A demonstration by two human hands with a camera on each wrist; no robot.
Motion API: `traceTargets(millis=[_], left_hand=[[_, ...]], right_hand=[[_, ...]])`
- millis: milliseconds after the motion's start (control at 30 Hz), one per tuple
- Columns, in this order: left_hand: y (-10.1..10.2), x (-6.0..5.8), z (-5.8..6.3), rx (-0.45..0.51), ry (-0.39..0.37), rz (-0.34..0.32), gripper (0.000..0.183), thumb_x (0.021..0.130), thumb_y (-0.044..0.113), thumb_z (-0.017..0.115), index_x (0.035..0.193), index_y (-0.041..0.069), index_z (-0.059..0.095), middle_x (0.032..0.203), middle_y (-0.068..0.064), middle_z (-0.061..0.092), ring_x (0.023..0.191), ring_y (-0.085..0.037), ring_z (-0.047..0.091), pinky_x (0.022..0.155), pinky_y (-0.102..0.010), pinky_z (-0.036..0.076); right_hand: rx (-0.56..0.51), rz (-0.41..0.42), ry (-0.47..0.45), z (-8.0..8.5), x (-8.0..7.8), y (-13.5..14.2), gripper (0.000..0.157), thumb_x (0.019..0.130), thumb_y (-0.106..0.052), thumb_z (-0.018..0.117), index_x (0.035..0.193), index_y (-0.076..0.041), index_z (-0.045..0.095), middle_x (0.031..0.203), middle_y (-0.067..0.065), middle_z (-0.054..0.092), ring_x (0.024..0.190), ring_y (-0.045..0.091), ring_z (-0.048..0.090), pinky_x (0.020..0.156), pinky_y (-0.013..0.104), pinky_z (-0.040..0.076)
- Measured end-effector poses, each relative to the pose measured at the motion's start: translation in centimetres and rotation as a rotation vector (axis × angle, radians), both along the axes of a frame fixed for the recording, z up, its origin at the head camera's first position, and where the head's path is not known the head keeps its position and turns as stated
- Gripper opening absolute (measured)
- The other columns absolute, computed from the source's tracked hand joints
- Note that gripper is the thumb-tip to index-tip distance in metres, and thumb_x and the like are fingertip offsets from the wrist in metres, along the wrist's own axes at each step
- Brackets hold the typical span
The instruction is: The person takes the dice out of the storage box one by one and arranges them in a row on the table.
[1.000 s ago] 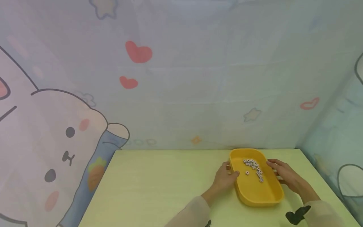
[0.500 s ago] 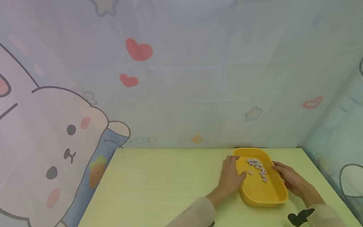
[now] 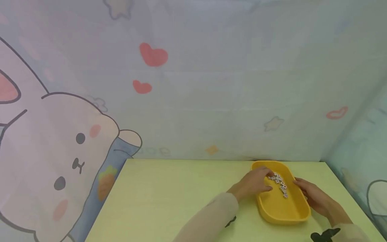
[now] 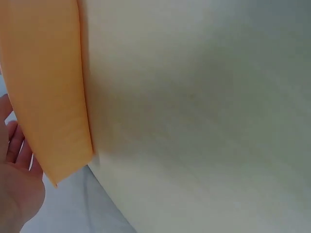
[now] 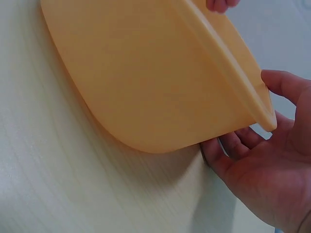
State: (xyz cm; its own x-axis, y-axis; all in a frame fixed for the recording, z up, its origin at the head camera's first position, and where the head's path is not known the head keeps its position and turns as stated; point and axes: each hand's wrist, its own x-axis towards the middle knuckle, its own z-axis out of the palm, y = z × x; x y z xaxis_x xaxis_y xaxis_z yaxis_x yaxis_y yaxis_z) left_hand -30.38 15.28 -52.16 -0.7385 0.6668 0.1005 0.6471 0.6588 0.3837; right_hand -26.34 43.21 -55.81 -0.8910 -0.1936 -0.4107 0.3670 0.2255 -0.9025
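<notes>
Moved: your left hand (image 3: 255,181) was at the tray's left edge half a second ago; now it reaches over that edge, with its fingers inside.
Left hand: loose, with the thumb and pointing finger apart. They are right by the left side of the beads. I cannot tell if a fingertip touches one.
Right hand: your right hand (image 3: 315,196) grips the tray's right side. The thumb is on the edge and the other fingers bend below it, against the outside.
Tray: the yellow tray (image 3: 279,206) sits between your two hands, on the right part of the table. Its long way runs from near to far, and its near end comes closer to you than your fingers do.
Beads: the little white beads (image 3: 283,186) lie in a bent line in the tray, from the far middle down toward the right. Dark marks show on them, too small to read.
Table: the table (image 3: 181,191) is pale yellow-green.
Sleeves: your left sleeve (image 3: 208,218) and right sleeve (image 3: 349,233) are a light cream color.
Wall: a cloth (image 3: 211,114) hangs behind, with a big bunny (image 3: 57,161) on the left and red hearts (image 3: 153,55).
</notes>
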Motion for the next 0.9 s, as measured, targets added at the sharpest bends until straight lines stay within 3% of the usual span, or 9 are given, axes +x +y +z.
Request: traceTargets(millis=[167, 333, 700, 900], left_hand=[[1.0, -1.0, 0.0, -0.110, -0.016, 0.009, 0.040, 0.098, 0.040, 0.078, 0.134, 0.030, 0.066, 0.128, 0.020, 0.064, 0.115, 0.007, 0.057, 0.097, -0.010, 0.044], [1.7, -1.4, -0.4, -0.133, 0.004, 0.025, 0.037, 0.096, 0.038, 0.081, 0.130, 0.032, 0.067, 0.124, 0.023, 0.064, 0.111, 0.008, 0.058, 0.093, -0.011, 0.045], [2.7, -0.7, -1.9, -0.162, 0.047, 0.095, 0.040, 0.090, 0.041, 0.085, 0.127, 0.037, 0.070, 0.117, 0.024, 0.065, 0.105, 0.006, 0.058, 0.094, -0.016, 0.045], [3.1, -0.9, -1.8, -0.201, 0.052, 0.146, 0.035, 0.090, 0.040, 0.084, 0.123, 0.040, 0.072, 0.110, 0.025, 0.065, 0.099, 0.003, 0.057, 0.097, -0.022, 0.045]], right_hand=[[0.009, 0.008, 0.011, 0.0, 0.0, 0.1, 0.087, 0.114, -0.052, 0.037, 0.166, 0.005, -0.002, 0.170, 0.033, 0.010, 0.137, 0.020, 0.046, 0.103, 0.036, 0.053], [0.026, -0.005, 0.026, 0.2, -0.1, 0.0, 0.089, 0.113, -0.054, 0.038, 0.166, 0.005, -0.001, 0.170, 0.032, 0.011, 0.136, 0.021, 0.045, 0.102, 0.034, 0.053], [0.028, -0.030, -0.005, -0.1, 0.2, -0.5, 0.090, 0.113, -0.055, 0.037, 0.166, 0.005, -0.003, 0.169, 0.034, 0.012, 0.141, 0.030, 0.043, 0.102, 0.035, 0.053], [0.035, -0.028, 0.011, 0.2, 0.0, -0.6, 0.087, 0.114, -0.054, 0.036, 0.166, 0.005, 0.000, 0.168, 0.033, 0.016, 0.133, 0.022, 0.048, 0.100, 0.034, 0.054]])
